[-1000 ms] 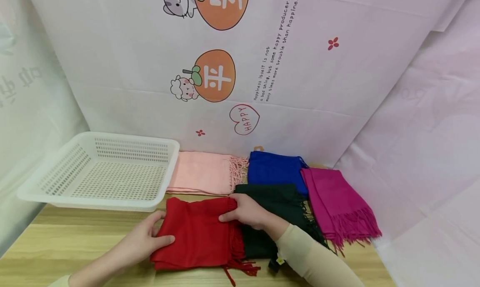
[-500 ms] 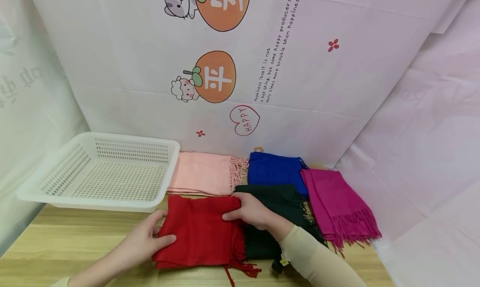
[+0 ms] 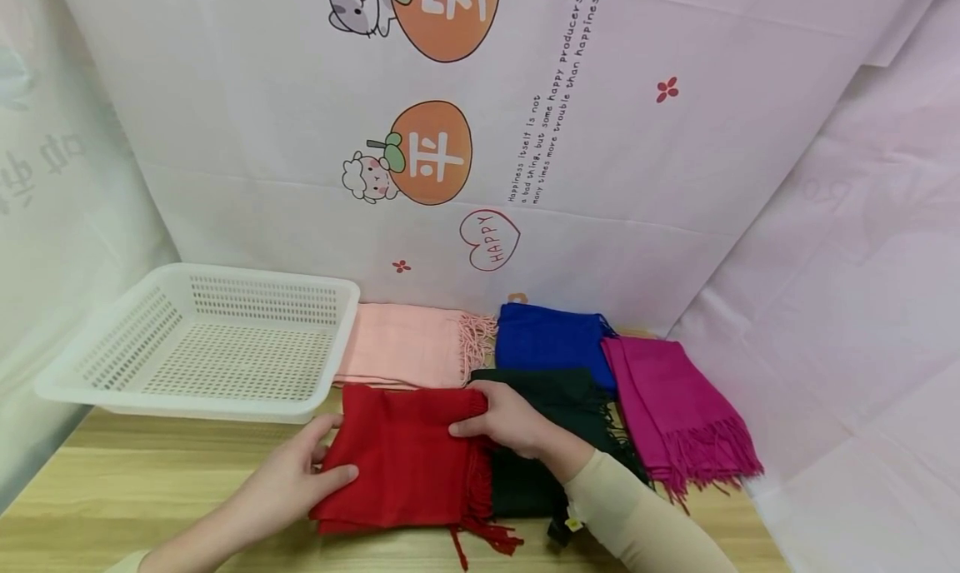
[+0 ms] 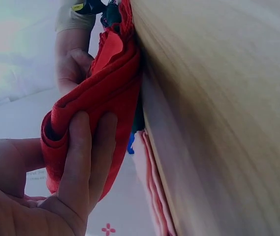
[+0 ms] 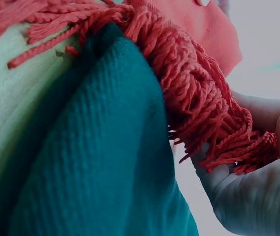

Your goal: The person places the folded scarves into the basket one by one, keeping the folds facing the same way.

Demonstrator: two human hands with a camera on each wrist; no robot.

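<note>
A folded red scarf (image 3: 408, 456) with a fringe on its right side lies between my two hands at the front of the table. My left hand (image 3: 296, 477) grips its left edge, thumb on top and fingers beneath. In the left wrist view those fingers (image 4: 78, 162) press against the underside of the folded layers. At the far right corner my right hand (image 3: 513, 423) pinches the scarf, thumb over the top. The right wrist view shows the red fringe (image 5: 194, 88) hanging by that hand, beside the dark green scarf (image 5: 100, 147), which the red one partly overlaps.
A white plastic basket (image 3: 318, 390) with nothing in it stands at the back left of the wooden table (image 3: 150, 473). Behind the red scarf lies a folded pink scarf (image 3: 408, 344). Blue (image 3: 551, 340) and magenta (image 3: 667, 398) scarves lie at the right. A printed white sheet (image 3: 600, 248) rises behind.
Both hands have shifted slightly right and away from the table's front edge, carrying the red scarf with them. Its far edge now overlaps the front of the pink scarf in the head view.
</note>
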